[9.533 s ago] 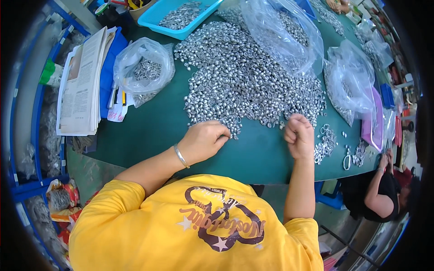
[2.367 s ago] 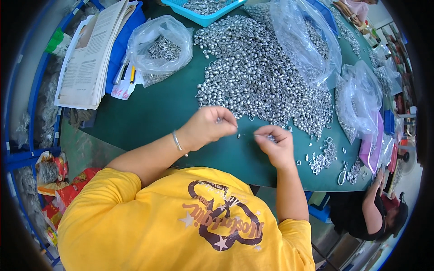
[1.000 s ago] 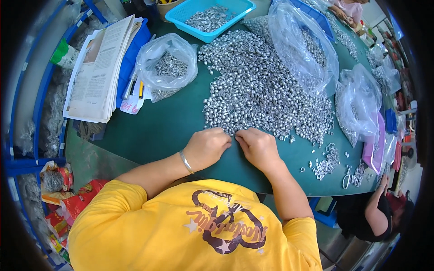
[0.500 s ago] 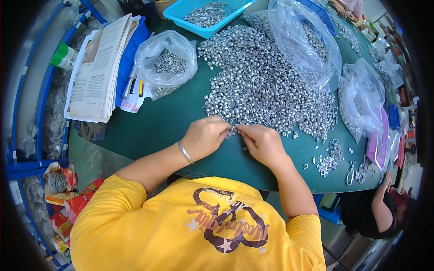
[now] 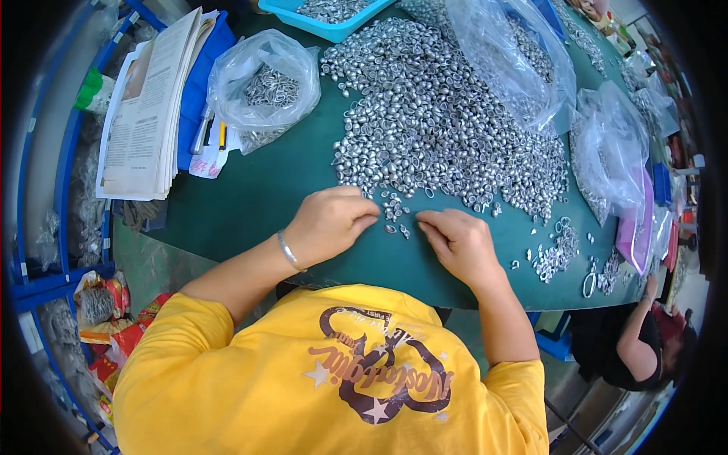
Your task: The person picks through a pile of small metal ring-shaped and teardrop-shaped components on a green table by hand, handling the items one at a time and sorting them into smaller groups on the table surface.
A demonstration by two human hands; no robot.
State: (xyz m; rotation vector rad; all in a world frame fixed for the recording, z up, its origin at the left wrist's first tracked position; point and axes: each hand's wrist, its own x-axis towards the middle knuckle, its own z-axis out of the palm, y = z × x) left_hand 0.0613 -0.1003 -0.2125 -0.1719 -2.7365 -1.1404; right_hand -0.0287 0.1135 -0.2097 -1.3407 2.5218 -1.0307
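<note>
A wide heap of small silver, rounded metal pieces (image 5: 447, 114) covers the middle of the green table (image 5: 250, 197). At its near edge lies a small loose cluster of metal pieces (image 5: 393, 206), between my two hands. My left hand (image 5: 331, 224), with a bangle on its wrist, is closed just left of the cluster, finger and thumb pressed together. To the cluster's right, my right hand (image 5: 460, 241) is curled with its fingertips in a pinch. Whatever either pinch holds is too small or hidden to make out.
A clear bag of metal rings (image 5: 265, 87) and a newspaper stack (image 5: 148, 114) lie to the left. A light-blue tray (image 5: 334, 30) stands at the back. More plastic bags (image 5: 607, 152) and a small ring pile (image 5: 557, 254) are on the right. Another person (image 5: 641, 345) sits at far right.
My hands have moved apart, left hand leftward and right hand rightward, uncovering the small cluster between them. The view has shifted slightly, so the table things sit a little higher.
</note>
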